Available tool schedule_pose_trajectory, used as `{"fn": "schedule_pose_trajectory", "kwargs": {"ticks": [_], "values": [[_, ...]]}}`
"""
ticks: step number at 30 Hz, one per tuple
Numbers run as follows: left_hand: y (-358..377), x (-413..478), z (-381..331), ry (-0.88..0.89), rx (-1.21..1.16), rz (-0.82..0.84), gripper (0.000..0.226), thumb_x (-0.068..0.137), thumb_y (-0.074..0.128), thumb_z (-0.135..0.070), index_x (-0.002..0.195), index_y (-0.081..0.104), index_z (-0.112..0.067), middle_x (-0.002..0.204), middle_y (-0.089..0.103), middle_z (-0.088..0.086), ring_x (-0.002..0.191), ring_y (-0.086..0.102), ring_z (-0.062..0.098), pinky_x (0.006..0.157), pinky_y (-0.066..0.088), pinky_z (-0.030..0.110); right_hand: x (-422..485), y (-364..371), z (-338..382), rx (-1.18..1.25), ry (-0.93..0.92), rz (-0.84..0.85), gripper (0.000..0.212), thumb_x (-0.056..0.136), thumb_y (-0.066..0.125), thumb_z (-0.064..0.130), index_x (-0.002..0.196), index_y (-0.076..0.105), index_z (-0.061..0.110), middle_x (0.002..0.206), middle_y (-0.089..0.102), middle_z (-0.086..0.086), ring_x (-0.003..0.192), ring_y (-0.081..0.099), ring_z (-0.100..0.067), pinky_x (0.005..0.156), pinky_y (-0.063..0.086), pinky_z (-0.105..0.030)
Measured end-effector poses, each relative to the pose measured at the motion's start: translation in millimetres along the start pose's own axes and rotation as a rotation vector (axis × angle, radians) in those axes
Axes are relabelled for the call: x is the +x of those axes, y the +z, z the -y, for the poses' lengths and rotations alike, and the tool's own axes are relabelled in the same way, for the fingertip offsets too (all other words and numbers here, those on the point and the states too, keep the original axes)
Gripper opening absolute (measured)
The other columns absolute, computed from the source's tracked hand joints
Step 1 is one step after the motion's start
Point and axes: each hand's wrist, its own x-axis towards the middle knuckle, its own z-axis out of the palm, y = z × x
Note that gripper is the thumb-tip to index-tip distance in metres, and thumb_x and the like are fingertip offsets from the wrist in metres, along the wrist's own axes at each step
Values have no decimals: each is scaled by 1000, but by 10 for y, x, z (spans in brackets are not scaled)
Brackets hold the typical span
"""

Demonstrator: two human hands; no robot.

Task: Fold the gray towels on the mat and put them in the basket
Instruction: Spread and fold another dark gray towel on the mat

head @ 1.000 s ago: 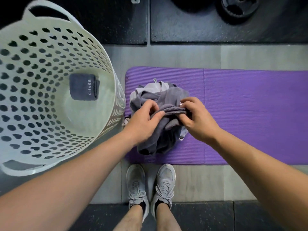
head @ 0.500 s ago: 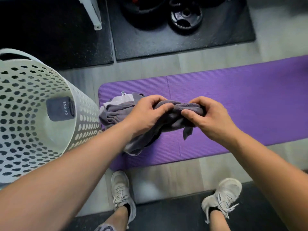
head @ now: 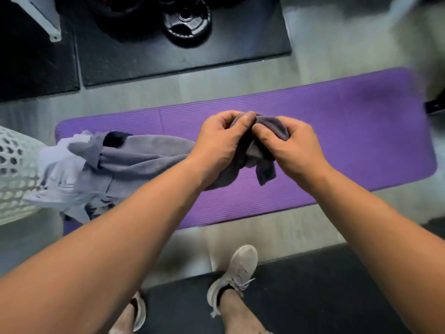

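Note:
A dark gray towel (head: 149,155) stretches across the purple mat (head: 349,131), from a heap at the mat's left end to my two hands. My left hand (head: 221,141) and my right hand (head: 291,145) both grip one bunched end of it above the mat's middle, thumbs almost touching. A loose corner hangs below my right hand. More crumpled towels (head: 62,179), pale and gray, lie at the mat's left end. The white perforated basket (head: 16,174) shows only at the left edge, right beside that heap.
Black rubber floor tiles (head: 183,54) lie beyond the mat with a black weight plate (head: 186,20) on them. A white frame leg (head: 43,20) stands at top left. My two feet in pale sneakers (head: 236,273) are on a dark tile nearest me.
Both hands have carried the towel end to the right, away from the heap, drawing the towel out along the mat. My view swung right, so the basket slid to the left edge.

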Motion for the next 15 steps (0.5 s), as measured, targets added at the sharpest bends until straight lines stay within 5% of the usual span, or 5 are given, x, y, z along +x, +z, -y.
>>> {"fn": "schedule_pose_trajectory", "kwargs": {"ticks": [5,9,11,15], "values": [[724,199,61,-53,-116,76,22,97,68,-25,99,68,-3,88,65,23,78,61,32,70,53,51,112,-689,-260,44,12,-57,19,89,72,37,90,72,19,79,71,4,76,66,-13,77,58,-46],[920,525,49,94,88,52,13,98,66,-15,95,70,-4,83,72,9,71,66,13,67,58,28,365,-954,-411,24,-7,-74,27,83,70,45,88,71,18,77,70,3,75,66,-19,72,56,-41],[918,724,89,130,147,68,12,98,67,-15,97,73,-5,88,75,5,80,68,10,77,57,27,538,-1046,-501,-41,-34,-71,24,83,70,44,85,71,20,71,67,11,69,62,-10,69,54,-36],[839,1107,400,50,262,92,18,102,60,-18,97,74,-8,82,72,-5,77,63,4,73,50,17,865,-1251,-899,-271,-39,-14,29,80,71,51,84,71,22,71,67,9,72,64,-14,71,56,-41]]}}
